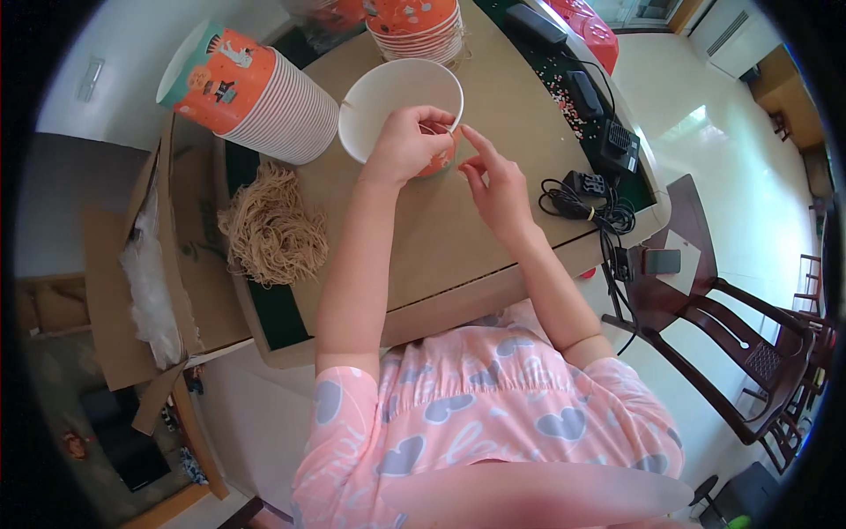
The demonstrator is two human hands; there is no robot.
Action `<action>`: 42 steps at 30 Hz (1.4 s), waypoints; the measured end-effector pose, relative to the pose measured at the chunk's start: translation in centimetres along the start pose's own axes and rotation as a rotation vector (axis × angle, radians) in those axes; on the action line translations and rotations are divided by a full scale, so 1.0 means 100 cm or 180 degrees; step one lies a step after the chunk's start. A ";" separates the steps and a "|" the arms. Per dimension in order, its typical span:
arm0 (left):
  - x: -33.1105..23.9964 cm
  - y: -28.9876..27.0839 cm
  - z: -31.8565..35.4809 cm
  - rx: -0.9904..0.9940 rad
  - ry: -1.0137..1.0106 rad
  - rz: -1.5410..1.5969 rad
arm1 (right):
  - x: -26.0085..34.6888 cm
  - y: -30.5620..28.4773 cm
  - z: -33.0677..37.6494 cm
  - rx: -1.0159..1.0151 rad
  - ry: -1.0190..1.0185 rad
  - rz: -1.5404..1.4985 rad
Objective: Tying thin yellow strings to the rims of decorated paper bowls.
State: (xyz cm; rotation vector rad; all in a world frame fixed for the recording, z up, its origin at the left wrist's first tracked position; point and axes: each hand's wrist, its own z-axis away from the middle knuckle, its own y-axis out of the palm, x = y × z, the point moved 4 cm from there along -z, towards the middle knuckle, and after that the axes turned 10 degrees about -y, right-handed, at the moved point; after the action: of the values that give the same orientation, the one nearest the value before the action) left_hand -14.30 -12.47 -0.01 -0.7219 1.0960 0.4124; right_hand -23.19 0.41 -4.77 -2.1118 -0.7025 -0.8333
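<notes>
A white-lined paper bucket (pixel 374 101) with an orange outside stands tilted on the cardboard-covered table, its mouth toward me. My left hand (pixel 408 145) reaches over its mouth, with fingers closed at the right part of the rim. Something thin, like a string, shows by those fingers, but it is too small to make out surely. Just right of the rim, my right hand (pixel 500 187) has its index finger stretched toward the bucket and its thumb apart. Left of my left forearm lies a tangled bundle of beige strings (pixel 275 227).
A long stack of nested paper buckets (pixel 264 101) leans at the left, with another stack (pixel 414 26) behind. Black adapters (pixel 617 145) and a coiled cable (pixel 608 212) lie along the right edge. An opened cardboard box (pixel 181 264) stands left; a dark wooden chair (pixel 740 344) is at right.
</notes>
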 end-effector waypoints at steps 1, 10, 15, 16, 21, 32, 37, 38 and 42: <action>0.000 0.000 -0.001 -0.0038 0.0010 -0.0014 | -0.003 -0.001 0.000 -0.0035 0.0133 -0.0020; 0.000 -0.008 0.011 -0.0235 -0.0011 -0.0223 | -0.001 -0.001 -0.004 0.0283 -0.0042 0.0404; 0.010 -0.022 0.061 -0.0293 -0.0192 -0.0434 | 0.017 0.006 0.011 0.0127 0.0128 -0.0036; 0.012 -0.023 0.075 -0.0345 -0.0164 -0.0547 | 0.020 0.011 0.019 0.0205 0.0272 -0.0660; 0.025 -0.034 0.124 -0.0393 -0.0091 -0.0650 | 0.039 0.034 0.036 0.0542 0.0803 -0.2007; -0.013 -0.042 0.189 -0.1317 0.0404 -0.0921 | 0.074 0.019 0.031 0.0901 0.1293 -0.3753; 0.016 -0.008 0.186 -0.0244 0.0873 0.0641 | 0.088 0.015 0.046 0.1118 0.1476 -0.4557; 0.022 -0.007 0.188 -0.0253 0.0865 0.0638 | 0.090 0.018 0.050 0.1326 0.1430 -0.4721; 0.042 -0.002 0.187 -0.0066 0.0741 0.1351 | 0.088 0.023 0.061 0.1499 0.1522 -0.5044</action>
State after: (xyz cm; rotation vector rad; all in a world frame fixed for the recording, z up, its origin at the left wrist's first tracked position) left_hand -0.18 0.46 1.19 -0.5615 1.4736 0.7138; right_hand -13.91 5.75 -2.36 -0.5465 -2.0286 -1.6090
